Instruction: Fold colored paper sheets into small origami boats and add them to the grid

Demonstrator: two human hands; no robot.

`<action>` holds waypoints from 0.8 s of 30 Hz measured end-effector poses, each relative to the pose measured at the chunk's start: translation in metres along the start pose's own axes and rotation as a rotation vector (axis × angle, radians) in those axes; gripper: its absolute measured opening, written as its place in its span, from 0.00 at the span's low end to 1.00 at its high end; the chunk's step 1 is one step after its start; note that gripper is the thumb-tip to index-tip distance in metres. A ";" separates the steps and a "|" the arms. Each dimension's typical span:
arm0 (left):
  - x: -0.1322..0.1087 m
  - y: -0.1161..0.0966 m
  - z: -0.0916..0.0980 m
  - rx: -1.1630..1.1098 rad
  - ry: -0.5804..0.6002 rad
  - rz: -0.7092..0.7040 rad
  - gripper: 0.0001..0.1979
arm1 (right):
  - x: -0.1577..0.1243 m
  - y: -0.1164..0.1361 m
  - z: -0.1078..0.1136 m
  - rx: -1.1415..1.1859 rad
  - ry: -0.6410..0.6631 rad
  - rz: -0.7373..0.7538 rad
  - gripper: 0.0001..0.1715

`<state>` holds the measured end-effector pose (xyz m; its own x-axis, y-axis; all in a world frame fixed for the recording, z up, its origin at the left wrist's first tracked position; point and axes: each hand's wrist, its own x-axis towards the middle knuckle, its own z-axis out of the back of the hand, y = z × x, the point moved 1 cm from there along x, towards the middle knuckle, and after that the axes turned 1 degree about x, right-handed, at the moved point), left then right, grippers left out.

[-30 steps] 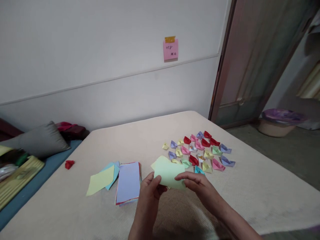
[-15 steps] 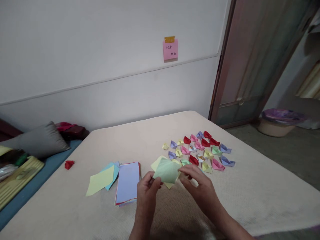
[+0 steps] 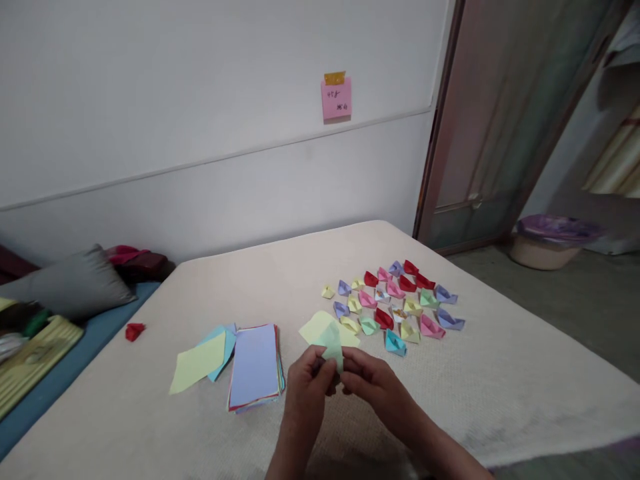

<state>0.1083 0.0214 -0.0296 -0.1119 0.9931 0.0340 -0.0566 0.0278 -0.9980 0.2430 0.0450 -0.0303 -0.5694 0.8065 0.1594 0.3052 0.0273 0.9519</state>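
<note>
My left hand (image 3: pixel 306 385) and my right hand (image 3: pixel 371 382) meet over the near middle of the bed, both pinching a small light green paper (image 3: pixel 332 343) that is folded narrow and stands up between the fingers. Just behind it a pale yellow sheet (image 3: pixel 316 327) lies flat on the cover. Left of my hands sits a stack of coloured paper sheets (image 3: pixel 255 366) with a lilac one on top. Beyond my right hand, several small folded paper boats (image 3: pixel 395 303) in red, pink, yellow, purple and green lie grouped together.
A yellow sheet (image 3: pixel 197 362) and a blue sheet (image 3: pixel 224 339) lie left of the stack. A lone red folded piece (image 3: pixel 135 331) sits near the cover's left edge. A grey pillow (image 3: pixel 75 282) is far left. A pink note (image 3: pixel 336 97) hangs on the wall; a doorway (image 3: pixel 500 120) and basin (image 3: pixel 553 240) stand right.
The green paper went from a wide open sheet to a narrow folded piece. Both hands drew closer together around it, and the view shifted slightly.
</note>
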 end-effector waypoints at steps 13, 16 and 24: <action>-0.004 -0.001 -0.006 0.126 -0.136 -0.023 0.07 | 0.005 -0.019 0.011 -0.003 -0.419 -0.131 0.13; -0.004 -0.001 -0.007 0.166 -0.146 0.024 0.10 | 0.004 -0.018 0.015 0.201 -0.477 -0.111 0.12; -0.006 0.006 -0.027 -0.049 -0.052 0.206 0.09 | 0.004 -0.020 0.004 0.536 -0.320 -0.093 0.13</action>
<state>0.1359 0.0192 -0.0371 -0.1668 0.9713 -0.1698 0.0207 -0.1687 -0.9854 0.2380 0.0503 -0.0498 -0.3808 0.9209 -0.0831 0.6525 0.3313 0.6815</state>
